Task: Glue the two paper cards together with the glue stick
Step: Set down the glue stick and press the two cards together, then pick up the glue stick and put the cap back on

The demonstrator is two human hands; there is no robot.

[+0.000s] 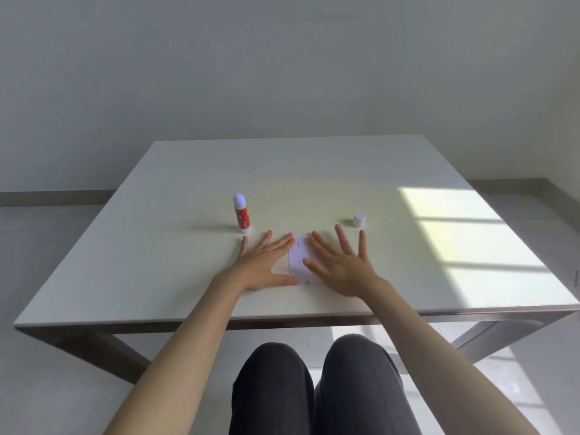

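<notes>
Here, both hands lie flat with fingers spread on the pale surface (188, 277), grasping nothing. The left hand (263, 265) rests palm-down just left of the paper cards (298, 259), its thumb reaching the cards' near left corner. The right hand (340, 265) presses on the cards' right portion, covering it. The cards appear as one white rectangle with small printed marks; whether two layers lie stacked cannot be told. The glue stick (241, 215), red-labelled with its white glue tip exposed, stands upright just beyond the left hand's fingertips. Its white cap (359, 220) sits apart, near the right hand's fingertips. Sunlight patches fall on the surface's right side.
</notes>
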